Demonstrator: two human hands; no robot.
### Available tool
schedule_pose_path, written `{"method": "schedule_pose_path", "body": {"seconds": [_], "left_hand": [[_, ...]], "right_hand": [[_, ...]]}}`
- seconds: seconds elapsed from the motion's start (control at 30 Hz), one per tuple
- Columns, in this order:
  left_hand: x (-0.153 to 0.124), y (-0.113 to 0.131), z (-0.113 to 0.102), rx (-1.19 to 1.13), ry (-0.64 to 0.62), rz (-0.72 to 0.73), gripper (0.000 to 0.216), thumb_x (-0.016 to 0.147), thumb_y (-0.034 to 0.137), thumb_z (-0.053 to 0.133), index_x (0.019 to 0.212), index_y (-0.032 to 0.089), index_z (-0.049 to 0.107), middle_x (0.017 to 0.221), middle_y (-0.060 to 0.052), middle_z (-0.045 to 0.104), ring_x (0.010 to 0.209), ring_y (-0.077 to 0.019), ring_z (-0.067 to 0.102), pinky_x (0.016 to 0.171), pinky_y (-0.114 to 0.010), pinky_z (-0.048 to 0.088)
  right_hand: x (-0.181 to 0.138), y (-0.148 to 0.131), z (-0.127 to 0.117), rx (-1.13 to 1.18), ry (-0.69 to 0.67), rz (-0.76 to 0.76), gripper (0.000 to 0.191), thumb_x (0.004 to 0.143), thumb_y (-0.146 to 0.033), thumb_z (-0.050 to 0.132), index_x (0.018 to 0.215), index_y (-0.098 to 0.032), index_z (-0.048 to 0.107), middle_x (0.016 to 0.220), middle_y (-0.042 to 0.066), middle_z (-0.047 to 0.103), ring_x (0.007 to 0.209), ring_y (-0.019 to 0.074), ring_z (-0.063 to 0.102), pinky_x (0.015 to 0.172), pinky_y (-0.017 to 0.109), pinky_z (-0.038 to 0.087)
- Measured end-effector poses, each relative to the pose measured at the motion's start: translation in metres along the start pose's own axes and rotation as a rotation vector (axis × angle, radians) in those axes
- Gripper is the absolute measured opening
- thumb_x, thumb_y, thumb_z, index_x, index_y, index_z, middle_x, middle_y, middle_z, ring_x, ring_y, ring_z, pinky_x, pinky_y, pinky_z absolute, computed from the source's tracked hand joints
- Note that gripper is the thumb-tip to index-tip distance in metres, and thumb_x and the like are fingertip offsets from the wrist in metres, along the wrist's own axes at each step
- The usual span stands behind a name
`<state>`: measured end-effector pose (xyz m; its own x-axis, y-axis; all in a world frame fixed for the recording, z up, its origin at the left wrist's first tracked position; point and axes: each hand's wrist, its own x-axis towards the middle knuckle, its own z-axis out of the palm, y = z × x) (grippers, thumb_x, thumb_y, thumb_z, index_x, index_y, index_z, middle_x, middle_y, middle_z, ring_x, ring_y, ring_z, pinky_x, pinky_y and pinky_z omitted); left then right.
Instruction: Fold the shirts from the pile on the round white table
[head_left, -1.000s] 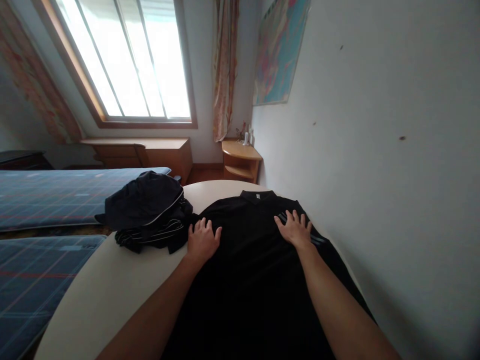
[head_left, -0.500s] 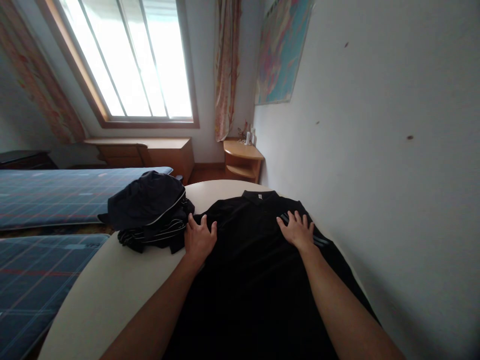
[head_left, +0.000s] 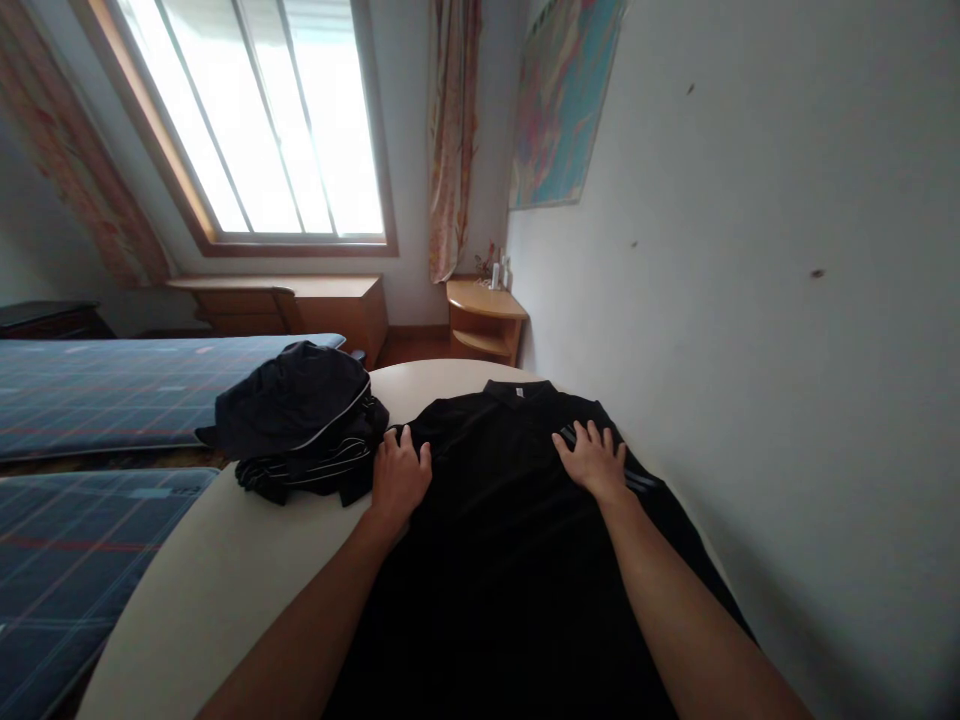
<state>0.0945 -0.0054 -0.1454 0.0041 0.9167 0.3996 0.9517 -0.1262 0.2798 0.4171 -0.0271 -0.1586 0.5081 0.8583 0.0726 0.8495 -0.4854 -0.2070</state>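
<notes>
Black fabric is spread over most of the table (head_left: 195, 590): a collared shirt (head_left: 495, 560), laid out w/ its collar (head_left: 517, 392) at the far edge and its body run down toward the wearer, out of the bottom of the view. A small pale label is seen at the collar, and grey stripes are shown on the sleeve at R. The L hand (head_left: 401, 480) is laid palm down at the shirt's L shoulder area, fingers apart, thumb held out to the side; nothing is seen gripped. The R hand (head_left: 592, 460) is placed flat nr the opp. shoulder, over the striped part, fingers spread wide, no cloth seen pinched. Just beside the L hand, on the tabletop, a dark fabric pile (head_left: 292, 410) is set, w/ pale piping on top and thin pale stripes below; whether it's touched by the fingertips can't be told. Beyond the table's L side, two blue plaid mattresses (head_left: 112, 400) are seen. In the bkgd, a bright window (head_left: 270, 130) is flanked by patterned curtains (head_left: 454, 150), w/ a wooden desk (head_left: 337, 288) placed below. A corner shelf (head_left: 487, 300) is stood by the R wall (head_left: 750, 400), where a colourful poster (head_left: 566, 110) is hung.
</notes>
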Motion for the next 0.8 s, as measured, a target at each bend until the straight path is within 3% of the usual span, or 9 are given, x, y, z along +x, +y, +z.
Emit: {"method": "schedule_pose_path", "body": {"seconds": [0.23, 0.33, 0.43, 0.6, 0.7, 0.8], "left_hand": [[0.008, -0.001, 0.002, -0.225, 0.239, 0.123, 0.053, 0.094, 0.024, 0.048, 0.144, 0.006, 0.045, 0.14, -0.02, 0.044, 0.136, -0.0364, 0.038, 0.114, -0.052, 0.034], [0.009, -0.002, 0.0, -0.227, 0.249, 0.199, 0.054, 0.091, 0.016, 0.048, 0.144, 0.01, 0.046, 0.142, -0.017, 0.046, 0.14, -0.0355, 0.032, 0.117, -0.051, 0.032], [0.01, -0.005, -0.003, -0.247, 0.223, 0.216, 0.059, 0.088, 0.01, 0.048, 0.147, 0.014, 0.044, 0.147, -0.015, 0.045, 0.139, -0.034, 0.037, 0.116, -0.051, 0.034], [0.015, -0.012, -0.002, -0.398, 0.157, 0.102, 0.061, 0.087, 0.01, 0.049, 0.147, 0.017, 0.043, 0.152, -0.015, 0.038, 0.13, -0.0315, 0.051, 0.11, -0.047, 0.044], [0.019, -0.016, 0.001, -0.504, 0.194, 0.012, 0.049, 0.087, 0.013, 0.053, 0.136, 0.017, 0.054, 0.142, -0.014, 0.044, 0.128, -0.0285, 0.053, 0.113, -0.043, 0.042], [0.02, -0.019, 0.005, -0.537, 0.211, -0.064, 0.043, 0.085, 0.016, 0.058, 0.128, 0.017, 0.059, 0.137, -0.015, 0.041, 0.128, -0.0292, 0.052, 0.114, -0.045, 0.04]], "right_hand": [[-0.001, 0.0, 0.002, 0.032, 0.03, -0.022, 0.075, 0.095, -0.063, 0.027, 0.152, -0.015, 0.037, 0.161, 0.011, 0.028, 0.148, 0.0369, 0.018, 0.117, 0.061, 0.012], [-0.001, 0.001, 0.002, 0.049, 0.075, -0.052, 0.07, 0.096, -0.059, 0.032, 0.148, -0.014, 0.043, 0.158, 0.012, 0.035, 0.146, 0.0363, 0.023, 0.117, 0.061, 0.015], [-0.004, -0.003, 0.0, 0.063, 0.156, -0.135, 0.057, 0.097, -0.049, 0.039, 0.141, -0.015, 0.052, 0.153, 0.011, 0.042, 0.144, 0.0333, 0.029, 0.117, 0.06, 0.017], [-0.022, -0.03, -0.01, 0.145, 0.207, -0.475, 0.049, 0.097, -0.043, 0.043, 0.14, -0.021, 0.053, 0.151, 0.009, 0.046, 0.144, 0.0281, 0.032, 0.118, 0.058, 0.016], [-0.042, -0.05, -0.014, 0.197, 0.067, -0.721, 0.051, 0.097, -0.052, 0.045, 0.141, -0.028, 0.052, 0.154, 0.007, 0.042, 0.145, 0.0288, 0.03, 0.118, 0.06, 0.016], [-0.058, -0.062, -0.016, 0.203, -0.139, -0.935, 0.055, 0.094, -0.058, 0.05, 0.143, -0.033, 0.05, 0.156, 0.006, 0.039, 0.147, 0.0297, 0.027, 0.117, 0.062, 0.013]]}}
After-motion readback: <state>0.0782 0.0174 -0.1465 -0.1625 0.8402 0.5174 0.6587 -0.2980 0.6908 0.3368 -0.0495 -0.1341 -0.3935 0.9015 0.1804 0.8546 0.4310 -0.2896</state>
